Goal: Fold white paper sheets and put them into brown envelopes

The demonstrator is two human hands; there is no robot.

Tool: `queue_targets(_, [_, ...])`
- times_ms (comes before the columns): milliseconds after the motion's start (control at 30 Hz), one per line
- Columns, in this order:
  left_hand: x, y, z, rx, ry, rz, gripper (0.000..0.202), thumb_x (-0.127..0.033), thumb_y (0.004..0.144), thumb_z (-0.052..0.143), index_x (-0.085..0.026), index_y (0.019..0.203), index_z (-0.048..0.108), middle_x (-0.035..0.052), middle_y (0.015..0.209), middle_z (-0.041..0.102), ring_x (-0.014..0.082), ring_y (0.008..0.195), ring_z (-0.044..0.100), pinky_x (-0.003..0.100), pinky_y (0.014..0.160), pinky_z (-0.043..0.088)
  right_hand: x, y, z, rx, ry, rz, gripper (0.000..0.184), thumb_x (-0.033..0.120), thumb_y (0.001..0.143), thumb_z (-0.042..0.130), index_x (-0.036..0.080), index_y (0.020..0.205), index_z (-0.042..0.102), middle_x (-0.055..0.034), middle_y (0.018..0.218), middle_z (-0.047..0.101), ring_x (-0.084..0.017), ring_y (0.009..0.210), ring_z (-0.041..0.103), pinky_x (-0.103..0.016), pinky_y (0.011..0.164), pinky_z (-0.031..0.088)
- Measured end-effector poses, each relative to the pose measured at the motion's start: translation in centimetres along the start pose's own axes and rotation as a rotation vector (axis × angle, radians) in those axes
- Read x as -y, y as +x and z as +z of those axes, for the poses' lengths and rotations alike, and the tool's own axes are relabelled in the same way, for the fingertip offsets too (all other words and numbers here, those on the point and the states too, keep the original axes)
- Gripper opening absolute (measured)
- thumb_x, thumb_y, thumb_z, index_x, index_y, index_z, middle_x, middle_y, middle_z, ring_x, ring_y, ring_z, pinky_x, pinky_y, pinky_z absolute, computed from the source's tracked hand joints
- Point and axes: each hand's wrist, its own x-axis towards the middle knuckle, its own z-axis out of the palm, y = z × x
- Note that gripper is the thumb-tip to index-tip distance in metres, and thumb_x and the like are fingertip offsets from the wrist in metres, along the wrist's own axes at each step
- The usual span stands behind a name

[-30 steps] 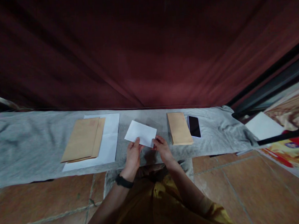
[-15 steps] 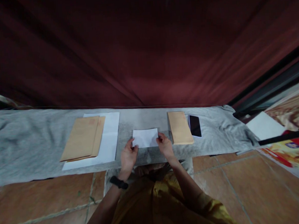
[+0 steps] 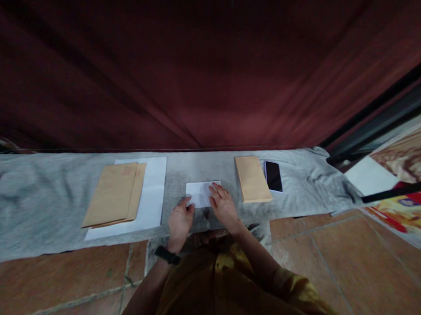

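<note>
A small white rectangle of paper [image 3: 199, 191], possibly folded, lies in front of me on the grey cloth. At its lower left corner, my left hand [image 3: 180, 221] holds the edge between thumb and finger. My right hand [image 3: 224, 207] rests over the right part of the paper, fingers stretched out and pressing down on it, covering the lower right corner. To the right lies a stack of narrow brown envelopes [image 3: 252, 178]. Larger brown envelopes [image 3: 111, 194] lie at the left on top of white sheets [image 3: 154, 194].
A phone [image 3: 273, 176] with a dark screen lies just right of the narrow envelopes. The cloth-covered bench [image 3: 306, 182] runs across, with a dark red curtain [image 3: 199, 82] behind it. At the right stand dark metal bars [image 3: 379, 118] and a red-and-yellow printed box [image 3: 414, 216].
My right hand has moved from the paper's right edge inward onto its surface, its fingers now flatter. My left hand stays at the left edge.
</note>
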Motion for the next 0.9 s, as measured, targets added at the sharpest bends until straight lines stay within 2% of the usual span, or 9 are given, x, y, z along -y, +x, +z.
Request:
queue_targets(167, [0.3,-0.5,-0.1,0.002,0.041,0.001,0.04,-0.036,0.096,0.05,-0.025,0.131,0.065,0.0086,0.1,0.079,0.0248,0.086,0.074,0.033,0.076,0.055,0.0,-0.3,1.2,0.055,-0.079,-0.02,0.047,0.03,0.105,0.047,0.019,0.15,0.049,-0.0127,0.16,0.042,-0.025,0.15,0.035,-0.047,0.123,0.028])
queue_targets(233, [0.3,-0.9,-0.2,-0.06,0.097,0.028,0.039,-0.036,0.097,0.047,-0.023,0.129,0.066,0.0107,0.102,0.078,0.0263,0.09,0.073,0.036,0.082,0.056,-0.1,-0.4,1.5,0.049,-0.087,-0.022,0.048,0.031,0.105,0.045,0.02,0.152,0.047,-0.0119,0.161,0.041,-0.025,0.15,0.035,-0.047,0.123,0.027])
queue_targets(300, [0.1,-1.1,-0.1,-0.158,0.154,0.126,0.041,-0.033,0.099,0.041,-0.02,0.127,0.067,0.0141,0.108,0.076,0.0287,0.099,0.071,0.041,0.091,0.054,-0.2,-0.4,1.7,0.047,-0.09,-0.021,0.048,0.032,0.106,0.044,0.02,0.152,0.046,-0.0108,0.162,0.039,-0.025,0.15,0.035,-0.047,0.123,0.026])
queue_targets(367, [-0.6,-1.0,0.4,-0.225,0.163,0.285,0.044,-0.031,0.1,0.037,-0.019,0.131,0.065,0.0159,0.12,0.072,0.03,0.113,0.067,0.045,0.101,0.051,-0.3,-0.5,1.8,0.053,-0.095,-0.019,0.049,0.032,0.106,0.042,0.02,0.153,0.046,-0.0105,0.163,0.038,-0.025,0.15,0.034,-0.047,0.124,0.025])
queue_targets(467, [-1.9,0.0,2.0,-0.2,0.115,0.532,0.049,-0.037,0.102,0.035,-0.018,0.141,0.057,0.0152,0.146,0.058,0.0293,0.139,0.051,0.047,0.115,0.041,-0.4,-0.5,1.8,0.081,-0.114,-0.039,0.052,0.028,0.104,0.042,0.017,0.155,0.043,-0.012,0.164,0.035,-0.026,0.151,0.033,-0.046,0.125,0.023])
queue_targets(533, [-2.6,0.9,3.3,-0.143,0.115,0.617,0.055,-0.042,0.103,0.035,-0.013,0.146,0.052,0.0153,0.156,0.049,0.0284,0.148,0.04,0.048,0.121,0.034,-0.4,-0.6,1.6,0.101,-0.132,-0.06,0.056,0.023,0.102,0.043,0.016,0.157,0.039,-0.0128,0.165,0.032,-0.026,0.152,0.031,-0.046,0.125,0.022])
queue_targets(667, [-3.1,1.9,5.0,-0.1,0.164,0.625,0.062,-0.046,0.104,0.03,-0.009,0.152,0.042,0.0167,0.159,0.044,0.0271,0.152,0.033,0.049,0.124,0.029,-0.3,-0.6,1.4,0.113,-0.166,-0.063,0.06,0.017,0.1,0.042,0.015,0.159,0.034,-0.0119,0.165,0.033,-0.025,0.153,0.029,-0.045,0.125,0.021])
queue_targets(900, [-1.7,1.6,5.1,-0.146,0.246,0.631,0.067,-0.05,0.103,0.032,-0.008,0.154,0.039,0.0164,0.161,0.039,0.026,0.155,0.026,0.047,0.127,0.023,-0.2,-0.7,1.6,0.085,-0.188,-0.085,0.057,0.02,0.102,0.043,0.014,0.158,0.036,-0.0139,0.165,0.033,-0.026,0.153,0.028,-0.046,0.125,0.021])
